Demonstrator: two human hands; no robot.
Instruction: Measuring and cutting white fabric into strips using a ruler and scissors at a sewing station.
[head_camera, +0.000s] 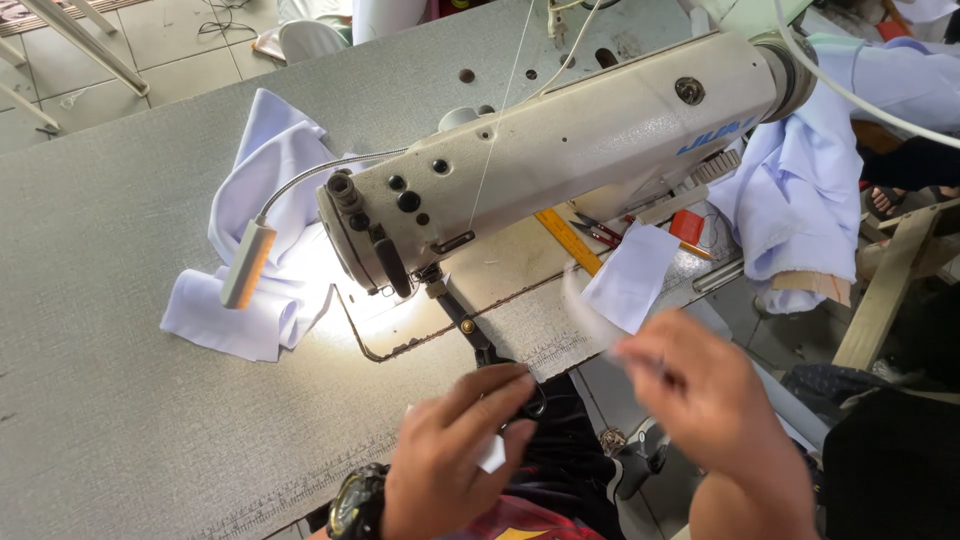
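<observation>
White fabric piece (490, 455), small and mostly hidden, sits under the left hand (455, 460) at the near edge of the grey sewing table (100, 400); the fingers there are curled and pinch it against the thumb. A black wristwatch (355, 505) is on that wrist.

Further left on the table, a bundle of pale lilac-white cloth (255, 260) lies behind the sewing machine lamp (247, 265), which hangs on a bent flexible neck and shines on the needle plate (390, 320). The cream industrial sewing machine (560, 140) stretches across the middle.

To the right, the right hand (715, 400) is blurred; its fingers seem closed on a thin, pale strip of fabric (590, 310), but I cannot tell this for sure. Behind it lie a yellow ruler (567, 240), red-handled snips (600, 232) and a white cut piece (632, 275). More pale cloth (800, 200) hangs over the table's right end.
</observation>
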